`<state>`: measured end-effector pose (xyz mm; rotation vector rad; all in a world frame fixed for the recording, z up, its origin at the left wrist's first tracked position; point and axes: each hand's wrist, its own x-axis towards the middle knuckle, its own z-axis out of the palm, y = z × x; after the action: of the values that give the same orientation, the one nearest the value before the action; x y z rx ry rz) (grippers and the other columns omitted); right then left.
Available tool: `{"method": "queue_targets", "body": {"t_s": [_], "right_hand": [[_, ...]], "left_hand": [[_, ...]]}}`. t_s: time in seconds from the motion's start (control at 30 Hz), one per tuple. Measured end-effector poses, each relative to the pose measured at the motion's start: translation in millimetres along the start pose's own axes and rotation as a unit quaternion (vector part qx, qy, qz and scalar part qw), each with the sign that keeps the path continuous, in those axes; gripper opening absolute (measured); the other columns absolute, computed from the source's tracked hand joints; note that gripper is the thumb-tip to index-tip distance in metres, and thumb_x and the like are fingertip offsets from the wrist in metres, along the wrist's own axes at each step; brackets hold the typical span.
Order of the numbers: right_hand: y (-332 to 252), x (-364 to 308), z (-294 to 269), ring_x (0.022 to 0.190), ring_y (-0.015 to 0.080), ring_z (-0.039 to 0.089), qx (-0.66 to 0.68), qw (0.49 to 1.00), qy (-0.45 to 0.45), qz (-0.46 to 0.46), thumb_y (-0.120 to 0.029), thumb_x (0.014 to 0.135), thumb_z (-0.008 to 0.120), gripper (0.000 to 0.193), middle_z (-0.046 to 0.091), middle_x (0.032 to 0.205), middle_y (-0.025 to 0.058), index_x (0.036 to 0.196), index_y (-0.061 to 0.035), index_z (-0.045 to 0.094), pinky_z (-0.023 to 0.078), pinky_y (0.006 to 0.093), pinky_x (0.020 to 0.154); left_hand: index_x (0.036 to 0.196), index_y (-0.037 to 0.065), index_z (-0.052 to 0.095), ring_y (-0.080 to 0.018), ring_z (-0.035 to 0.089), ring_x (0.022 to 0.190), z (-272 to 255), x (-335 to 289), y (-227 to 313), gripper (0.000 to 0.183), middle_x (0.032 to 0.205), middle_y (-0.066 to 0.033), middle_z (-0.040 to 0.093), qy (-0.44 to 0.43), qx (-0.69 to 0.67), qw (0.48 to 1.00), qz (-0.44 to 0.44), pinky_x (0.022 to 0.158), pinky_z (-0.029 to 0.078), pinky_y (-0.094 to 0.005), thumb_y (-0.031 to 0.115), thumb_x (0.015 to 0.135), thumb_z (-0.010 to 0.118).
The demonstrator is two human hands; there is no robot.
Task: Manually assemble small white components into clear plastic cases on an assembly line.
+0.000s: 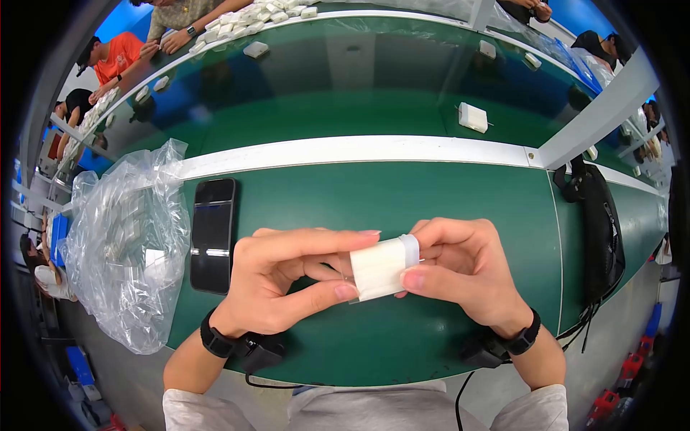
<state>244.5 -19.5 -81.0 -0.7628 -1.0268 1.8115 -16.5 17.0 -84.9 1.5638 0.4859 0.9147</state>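
Observation:
Between my two hands, above the green tabletop, is a small cream-white rectangular pack (378,271) with a pale bluish band along its right end. My left hand (284,276) pinches its left side, thumb at the lower corner and fingertips along the top edge. At the banded end, the thumb and fingers of my right hand (463,269) grip it. Clear film or a thin edge shows by the left thumb, and a thin pale bit sticks out near the right fingers. The fingers hide parts of both ends.
A black phone (213,237) lies left of my hands, beside a crumpled clear plastic bag (133,251) holding pale pieces. A black pouch (600,230) rests at right. Beyond the white rail (359,151), a similar white pack (472,117) sits on a green belt; several people work farther off.

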Motion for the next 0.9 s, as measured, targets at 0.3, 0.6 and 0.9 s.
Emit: {"method": "queue_targets", "body": {"t_s": [0.3, 0.6, 0.9], "right_hand": [[0.5, 3.0, -3.1, 0.102, 0.0170, 0.072, -0.011, 1.000, 0.006, -0.009, 0.006, 0.096, 0.073, 0.014, 0.074, 0.109, 0.0121, 0.110, 0.0071, 0.069, 0.059, 0.0302, 0.087], [0.9, 3.1, -2.0, 0.102, 0.0167, 0.072, -0.008, 1.000, 0.007, 0.001, 0.005, 0.097, 0.073, 0.014, 0.074, 0.110, 0.0124, 0.110, 0.0070, 0.069, 0.059, 0.0300, 0.086], [4.3, 4.3, -1.1, 0.103, 0.0156, 0.072, -0.016, 1.000, 0.005, -0.017, 0.005, 0.096, 0.074, 0.015, 0.074, 0.109, 0.0108, 0.110, 0.0066, 0.069, 0.059, 0.0291, 0.088]], "left_hand": [[0.132, -0.015, 0.063, -0.0266, 0.076, 0.106, -2.8, 2.2, -2.8, 0.049, 0.125, -0.0255, 0.072, 0.007, -0.009, 1.000, 0.004, 0.089, 0.066, -0.0366, -0.015, 0.084, 0.074], [0.133, -0.016, 0.061, -0.0297, 0.074, 0.112, -4.2, 2.0, -4.4, 0.052, 0.131, -0.0258, 0.068, 0.002, -0.048, 0.999, -0.012, 0.095, 0.065, -0.0389, -0.017, 0.083, 0.076], [0.128, -0.016, 0.065, -0.0309, 0.074, 0.113, -0.1, 2.4, 0.1, 0.050, 0.120, -0.0248, 0.073, 0.006, 0.021, 1.000, 0.007, 0.089, 0.066, -0.0387, -0.012, 0.080, 0.077]]}}
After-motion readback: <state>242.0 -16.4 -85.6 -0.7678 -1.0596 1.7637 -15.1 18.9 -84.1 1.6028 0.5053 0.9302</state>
